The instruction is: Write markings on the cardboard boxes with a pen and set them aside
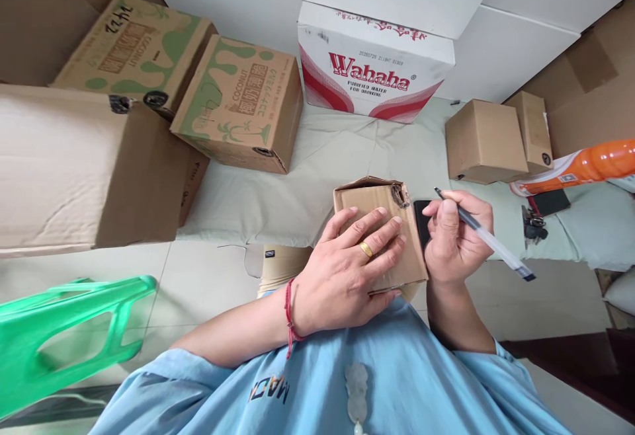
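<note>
A small brown cardboard box [370, 198] with a dark scribbled mark near its upper right corner sits at the near edge of the cloth-covered surface, close to the blue shirt. Across its top lies my left hand [352, 270], fingers spread flat, with a gold ring and a red wrist cord. Just right of the box, my right hand [456, 237] is closed round a pen [483, 233], whose dark tip points up and left. A black phone-like object [422, 220] lies between the box and my right hand, partly hidden.
Coconut cartons [243, 101] and a large plain box [54, 164] stand left. A Wahaha carton [372, 68] is at the back. Small boxes [486, 137], an orange bottle [600, 160] and keys [534, 223] are right. A green stool [124, 316] stands lower left.
</note>
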Available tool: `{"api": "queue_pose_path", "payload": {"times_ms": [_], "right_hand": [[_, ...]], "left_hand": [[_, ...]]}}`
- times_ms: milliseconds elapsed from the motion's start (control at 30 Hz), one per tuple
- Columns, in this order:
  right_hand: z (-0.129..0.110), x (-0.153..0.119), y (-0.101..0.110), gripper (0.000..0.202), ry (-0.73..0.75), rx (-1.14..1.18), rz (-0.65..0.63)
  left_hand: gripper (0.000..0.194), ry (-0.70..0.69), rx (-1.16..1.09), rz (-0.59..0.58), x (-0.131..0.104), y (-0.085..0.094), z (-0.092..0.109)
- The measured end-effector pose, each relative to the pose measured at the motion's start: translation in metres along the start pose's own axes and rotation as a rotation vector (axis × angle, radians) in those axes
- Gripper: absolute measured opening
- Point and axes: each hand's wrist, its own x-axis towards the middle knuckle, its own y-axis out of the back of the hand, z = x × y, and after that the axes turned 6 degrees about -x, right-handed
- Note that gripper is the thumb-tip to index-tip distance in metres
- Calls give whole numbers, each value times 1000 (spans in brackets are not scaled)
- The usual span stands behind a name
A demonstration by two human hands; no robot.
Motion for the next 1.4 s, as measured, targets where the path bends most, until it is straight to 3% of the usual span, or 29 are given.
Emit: {"api": "queue_pose_path", "payload": {"times_ms": [100,200,333,433,500,667,833,1000,1233,1400], "right_hand": [[14,-8,11,22,-69,-37,-48],[32,-10,26,23,-40,-216,-111],[66,-15,38,26,84,-507,-419],[93,-25,31,38,75,-621,-662],[106,-30,20,45,46,-670,-739],[123,-28,9,58,-4,-740,-674],[136,-31,42,75,-207,-922,-536],[137,-58,67,83,-368,-1058,-590],[135,-60,59,88,-518,-1091,-575],[137,-53,61,79,-544,-1102,-607]], "left_hand": [[57,-14,-27,36,-5,2,-5],[57,-8,-43,75,-15,11,-14],[59,66,-98,66,-33,28,-31],[58,77,-120,61,-41,34,-36],[57,64,-84,101,-41,31,-34],[60,18,-1,160,-27,12,-23],[64,8,53,221,-6,-7,-23],[69,18,16,253,4,-21,-29],[68,21,-25,269,4,-27,-32],[67,21,-40,271,3,-29,-32]]}}
